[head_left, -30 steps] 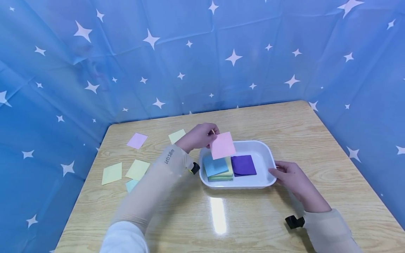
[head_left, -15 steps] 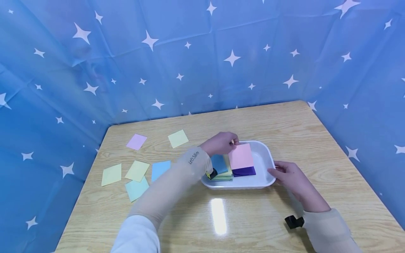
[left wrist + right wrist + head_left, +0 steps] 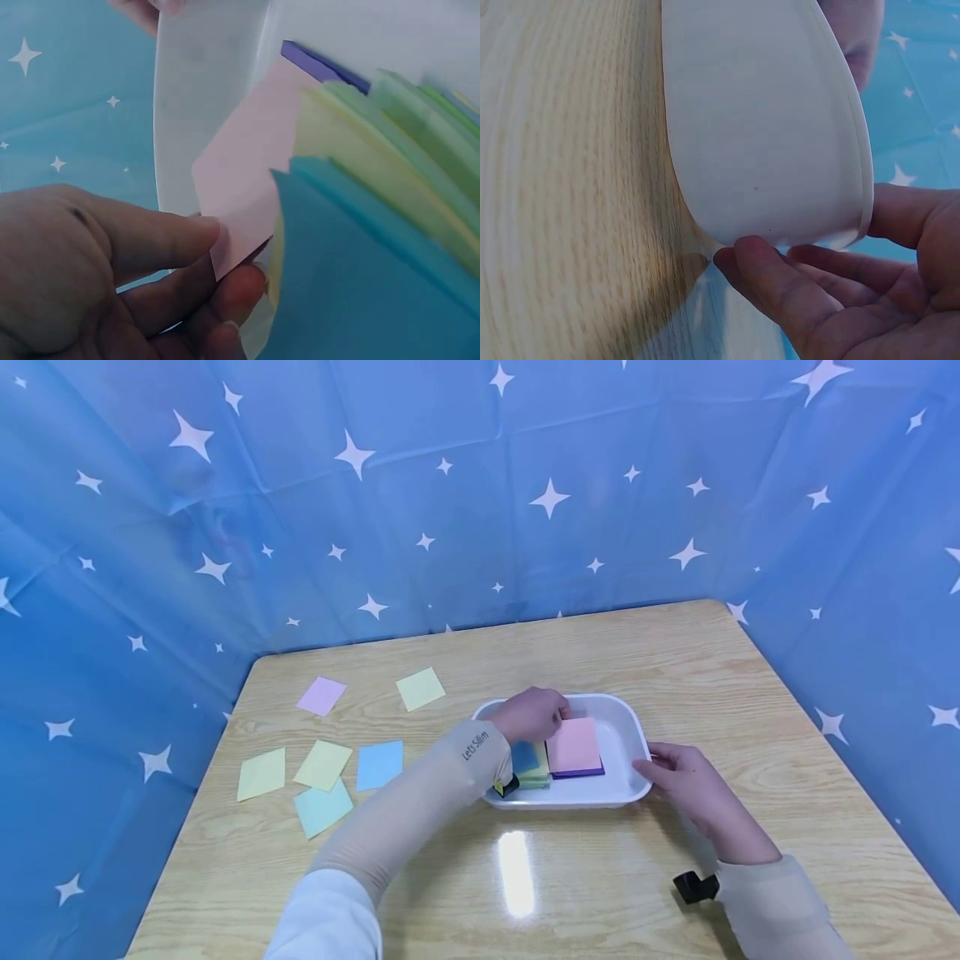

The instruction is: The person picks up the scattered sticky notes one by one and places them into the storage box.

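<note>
In the head view a white plastic tray [image 3: 625,752] stands on the table. Inside it, my left hand [image 3: 531,714] pinches the far edge of a pink sticky note [image 3: 574,743], which lies over dark purple notes [image 3: 579,773]. The left wrist view has the thumb [image 3: 169,238] on top of the pink paper and fingers beneath its edge. Beside it is a pile of notes with blue [image 3: 367,262] on top and yellow-green ones below, partly hidden by my left wrist in the head view. My right hand [image 3: 686,777] grips the tray's right end, thumb at the rim and fingers against the outer wall.
Left on the table lie loose square notes: lilac [image 3: 322,696], several pale yellow ones such as the far one [image 3: 420,688], blue [image 3: 379,765], and mint [image 3: 324,807], whose edge meets a yellow note [image 3: 323,765]. A starry blue curtain [image 3: 465,493] hangs behind the table.
My left hand has carried the pink note rightward and down into the tray, onto the purple notes. The blue and mint notes on the table came out from behind the arm. My right hand keeps its place.
</note>
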The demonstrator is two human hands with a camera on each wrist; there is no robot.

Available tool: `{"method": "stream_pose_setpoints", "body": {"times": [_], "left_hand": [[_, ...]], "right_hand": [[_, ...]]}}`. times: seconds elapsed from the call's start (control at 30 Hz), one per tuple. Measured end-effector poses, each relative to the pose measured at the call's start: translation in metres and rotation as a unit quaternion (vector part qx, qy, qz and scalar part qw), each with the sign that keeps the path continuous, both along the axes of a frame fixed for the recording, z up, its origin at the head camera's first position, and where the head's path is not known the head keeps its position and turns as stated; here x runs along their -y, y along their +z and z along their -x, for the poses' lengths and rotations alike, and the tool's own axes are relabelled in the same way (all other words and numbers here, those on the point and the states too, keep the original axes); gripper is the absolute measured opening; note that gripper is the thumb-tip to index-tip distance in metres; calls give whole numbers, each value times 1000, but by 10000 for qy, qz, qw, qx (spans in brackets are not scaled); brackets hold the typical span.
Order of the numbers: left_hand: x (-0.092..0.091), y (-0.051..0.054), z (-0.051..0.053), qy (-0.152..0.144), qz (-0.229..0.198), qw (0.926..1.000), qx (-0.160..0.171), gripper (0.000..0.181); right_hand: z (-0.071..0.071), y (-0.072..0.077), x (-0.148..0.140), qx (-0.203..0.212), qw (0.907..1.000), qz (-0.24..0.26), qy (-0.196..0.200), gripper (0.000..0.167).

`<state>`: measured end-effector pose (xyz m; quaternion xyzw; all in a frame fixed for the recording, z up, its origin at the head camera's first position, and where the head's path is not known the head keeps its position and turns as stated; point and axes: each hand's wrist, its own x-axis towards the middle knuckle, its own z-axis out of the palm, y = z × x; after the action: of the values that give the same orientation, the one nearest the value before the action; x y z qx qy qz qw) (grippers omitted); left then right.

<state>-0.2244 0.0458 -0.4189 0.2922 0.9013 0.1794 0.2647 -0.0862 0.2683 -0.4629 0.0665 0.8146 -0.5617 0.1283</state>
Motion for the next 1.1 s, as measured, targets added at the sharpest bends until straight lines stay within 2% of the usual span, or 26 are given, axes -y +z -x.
{"method": "stream_pose_setpoints", "body": {"times": [0.1,0.27,0.37,0.53,0.67,0.77,0.83,0.93,1.1], "left_hand": [[0,1,-2,-63,87,9999,-51,33],[1,1,-4,-333,227,9990,-215,36],[3,0,-6,-383,412,9982,-188,38],[7,-2,-8,-440,518,9976,-153,31],[8,-5,-6,-603,483,9967,-237,23],[10,-5,-6,-658,530,9961,-251,26],[12,-2,-5,-628,517,9964,-231,32],[16,4,-3,-409,357,9984,-151,40],[26,18,2,-132,-151,9996,-185,36]], "right_hand": [[1,0,-1,3,10000,-24,12,54],[1,-1,-1,-5,10000,7,-1,54],[1,-1,0,24,10000,-14,-17,54],[0,1,1,103,9999,-116,-9,56],[0,3,1,92,9999,-116,14,56],[0,3,2,64,9999,-102,17,55],[0,2,2,37,9999,-105,31,55],[1,2,2,49,9999,-139,19,55],[1,2,1,124,9997,-221,6,56]]}}
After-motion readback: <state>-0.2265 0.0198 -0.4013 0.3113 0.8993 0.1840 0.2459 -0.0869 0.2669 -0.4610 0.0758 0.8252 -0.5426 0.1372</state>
